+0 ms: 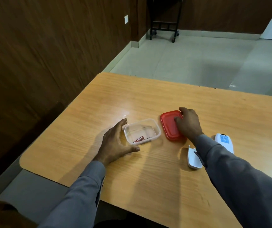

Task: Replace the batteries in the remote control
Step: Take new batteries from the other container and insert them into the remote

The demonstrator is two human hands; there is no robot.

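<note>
Two small red batteries (139,139) lie at the near side of a clear plastic box (155,127) with no lid on, out on the light wooden table (115,99). The person's left hand (115,143) rests just left of the box with its fingers spread wide, holding nothing. The right hand (188,122) lies on the flat red plastic lid (169,124), fingers curled over its far edge. The white plastic remote control (224,142) lies to the right, partly hidden by the sleeve, and its loose white back cover (193,159) sits nearer. The batteries look light, hard and smooth, so they may roll or slip. I think a pinch around the middle would hold best. The box looks light too and may slide.
</note>
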